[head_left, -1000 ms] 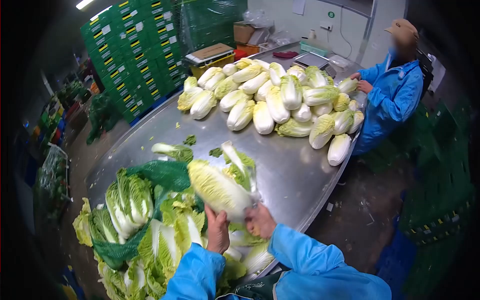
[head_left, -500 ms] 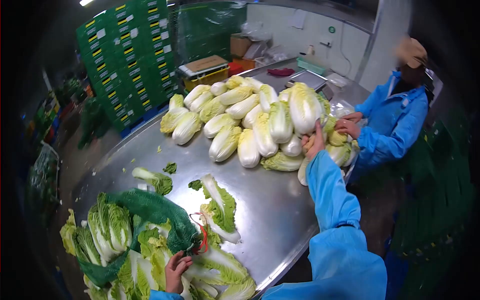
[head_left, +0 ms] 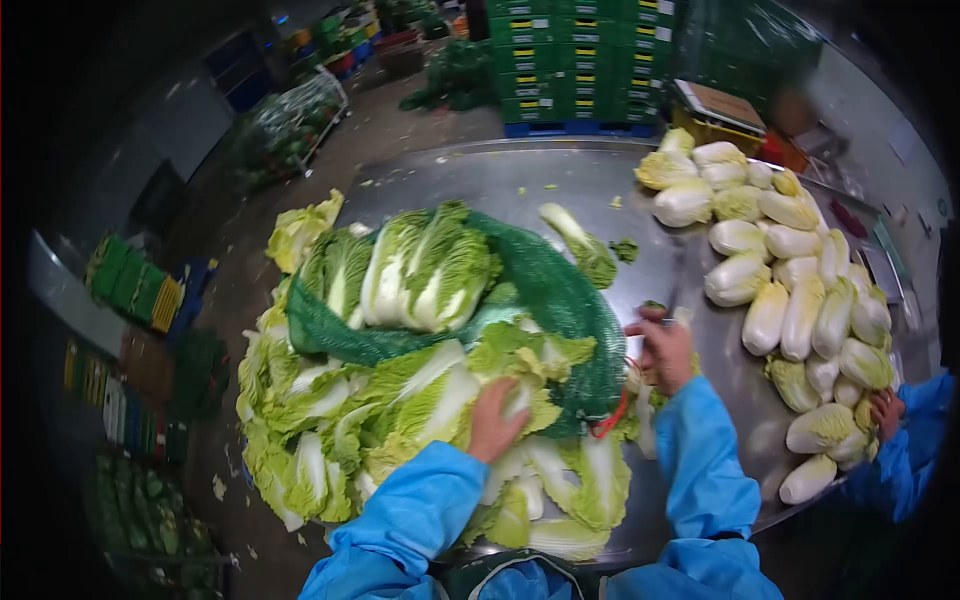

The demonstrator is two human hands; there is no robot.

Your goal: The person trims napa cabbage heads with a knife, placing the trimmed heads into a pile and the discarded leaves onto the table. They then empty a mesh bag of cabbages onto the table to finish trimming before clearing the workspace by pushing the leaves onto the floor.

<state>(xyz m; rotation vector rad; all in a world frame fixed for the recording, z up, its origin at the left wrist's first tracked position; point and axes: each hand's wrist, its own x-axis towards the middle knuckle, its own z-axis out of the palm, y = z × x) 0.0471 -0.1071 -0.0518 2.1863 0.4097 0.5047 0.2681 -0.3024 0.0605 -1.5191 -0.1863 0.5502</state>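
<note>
My left hand [head_left: 497, 418] lies on a heap of loose napa cabbage leaves [head_left: 420, 400], fingers apart, some tips hidden among the leaves. My right hand [head_left: 664, 352] is closed, just right of the green mesh sack [head_left: 597, 345]. A slim dark piece, which looks like a small knife [head_left: 670, 318], sticks up from it, blurred. The mesh sack lies open-mouthed, and whole green napa cabbages [head_left: 425, 270] show in its opening. A red tie [head_left: 612, 412] hangs at the sack's near right end.
Trimmed napa cabbages [head_left: 800, 310] are piled along the right of the metal table [head_left: 440, 175]. A co-worker's hand [head_left: 886, 410] touches that pile's near end. A single leaf [head_left: 580, 245] lies behind the sack. Green crates [head_left: 575, 65] stand stacked beyond the far edge.
My view has swung left. My right hand has left the cabbage pile and come back beside the sack. My left hand has moved from near the tied end onto the loose leaves.
</note>
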